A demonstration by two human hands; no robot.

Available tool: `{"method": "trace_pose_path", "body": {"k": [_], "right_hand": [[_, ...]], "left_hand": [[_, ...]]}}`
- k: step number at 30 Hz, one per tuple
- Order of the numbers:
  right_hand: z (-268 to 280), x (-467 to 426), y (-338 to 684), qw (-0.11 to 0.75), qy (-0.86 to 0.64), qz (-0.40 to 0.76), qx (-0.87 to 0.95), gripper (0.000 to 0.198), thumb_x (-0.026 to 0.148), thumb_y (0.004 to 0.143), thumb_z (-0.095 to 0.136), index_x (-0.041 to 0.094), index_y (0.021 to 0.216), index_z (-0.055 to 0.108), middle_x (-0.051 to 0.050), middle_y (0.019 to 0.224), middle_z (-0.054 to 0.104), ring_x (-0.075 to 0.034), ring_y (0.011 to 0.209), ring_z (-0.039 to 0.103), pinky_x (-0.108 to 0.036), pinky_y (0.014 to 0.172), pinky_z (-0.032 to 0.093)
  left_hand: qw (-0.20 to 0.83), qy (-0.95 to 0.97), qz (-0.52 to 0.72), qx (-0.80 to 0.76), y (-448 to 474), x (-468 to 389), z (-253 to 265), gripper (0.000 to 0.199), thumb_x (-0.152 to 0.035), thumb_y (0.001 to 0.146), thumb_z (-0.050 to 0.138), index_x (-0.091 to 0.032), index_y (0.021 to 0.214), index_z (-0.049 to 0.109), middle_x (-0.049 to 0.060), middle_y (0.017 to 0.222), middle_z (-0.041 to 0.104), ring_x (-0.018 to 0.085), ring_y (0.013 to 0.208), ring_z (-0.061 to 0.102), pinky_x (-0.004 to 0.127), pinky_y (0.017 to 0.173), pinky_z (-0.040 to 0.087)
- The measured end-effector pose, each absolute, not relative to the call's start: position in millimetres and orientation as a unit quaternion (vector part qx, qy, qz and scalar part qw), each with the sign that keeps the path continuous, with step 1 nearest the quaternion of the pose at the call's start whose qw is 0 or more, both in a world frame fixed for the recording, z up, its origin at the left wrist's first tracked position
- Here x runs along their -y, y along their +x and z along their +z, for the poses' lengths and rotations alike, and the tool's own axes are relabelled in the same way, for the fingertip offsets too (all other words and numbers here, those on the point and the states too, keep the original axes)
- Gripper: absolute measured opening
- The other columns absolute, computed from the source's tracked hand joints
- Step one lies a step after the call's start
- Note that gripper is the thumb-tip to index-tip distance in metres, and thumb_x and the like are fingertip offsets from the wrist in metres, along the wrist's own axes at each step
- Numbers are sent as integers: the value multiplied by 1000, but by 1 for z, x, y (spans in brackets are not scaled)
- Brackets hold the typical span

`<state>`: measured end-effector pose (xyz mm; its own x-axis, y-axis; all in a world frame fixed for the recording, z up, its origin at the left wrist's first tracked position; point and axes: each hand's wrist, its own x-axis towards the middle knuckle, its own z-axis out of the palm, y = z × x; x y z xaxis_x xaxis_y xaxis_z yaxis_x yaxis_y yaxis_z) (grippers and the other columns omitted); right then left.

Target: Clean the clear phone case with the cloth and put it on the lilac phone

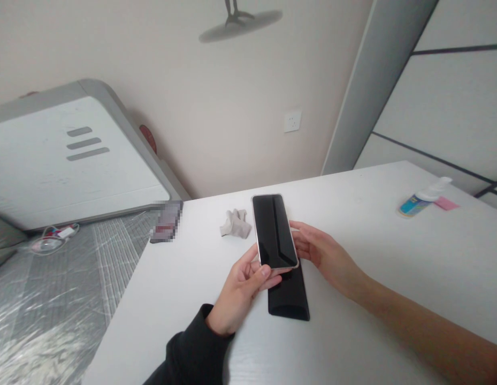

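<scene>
A phone (272, 230) with a dark, glossy screen and a clear case edge is held up over the table, screen facing me. My left hand (246, 286) grips its lower end, thumb at the bottom edge and fingers behind. My right hand (318, 251) is at the phone's right edge, fingers loosely bent with the tips at or just behind that edge; its thumb is hidden. Under the phone lies a long black object (289, 299), its upper part covered by the phone and my left fingers. A crumpled light-grey cloth (235, 223) rests just left of the phone.
On the white table (360, 331), a spray bottle (422, 198) with a blue label lies at the right, beside a pink piece (446, 203). A blurred-out flat item (167, 222) sits at the left edge. Behind are a wall and a white-grey headboard (71, 160).
</scene>
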<state>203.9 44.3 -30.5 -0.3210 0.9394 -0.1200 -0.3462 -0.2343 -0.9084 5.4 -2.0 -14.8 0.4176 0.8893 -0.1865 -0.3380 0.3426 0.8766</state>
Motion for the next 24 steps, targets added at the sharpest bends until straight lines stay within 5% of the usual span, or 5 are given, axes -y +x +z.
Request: {"method": "trace_pose_path", "body": {"k": [6,9,14,19,24], "right_hand": [[-34,-47,203,447,-420,666,424,54,63,82,71,25,119,62,-4,101,71,-20,81,66,-28,62,51],[-40,-50,199,463,-431,650,420,57,66,78,72,23,114,60,-5,103,70,-23,87,67,-33,72,56],[-47,-60,210,486,-493,572,441,55,74,83,60,25,106,58,-6,107,68,-27,102,66,-37,85,57],[-54,-52,239,443,-563,507,480,57,65,88,61,27,128,50,-7,112,69,-29,99,69,-43,84,59],[-63,-28,252,389,-609,431,540,71,57,94,54,22,151,30,-14,130,67,-34,116,67,-54,101,52]], "left_hand": [[740,465,344,-344,11,3,-15,61,-49,86,78,-21,138,61,11,117,78,26,109,74,34,98,52],[706,528,335,-332,10,0,-20,63,-52,91,71,-18,142,58,14,119,76,28,113,71,42,103,50],[416,737,315,-429,-3,-7,-33,86,-48,98,58,-20,165,10,21,161,42,31,146,43,55,123,28],[316,842,177,-400,-7,-8,-41,110,-63,65,87,-24,156,41,18,169,26,43,157,15,62,126,11],[251,852,116,-445,-5,8,-45,111,-71,77,73,-21,163,22,20,171,15,39,159,5,66,124,8]]}}
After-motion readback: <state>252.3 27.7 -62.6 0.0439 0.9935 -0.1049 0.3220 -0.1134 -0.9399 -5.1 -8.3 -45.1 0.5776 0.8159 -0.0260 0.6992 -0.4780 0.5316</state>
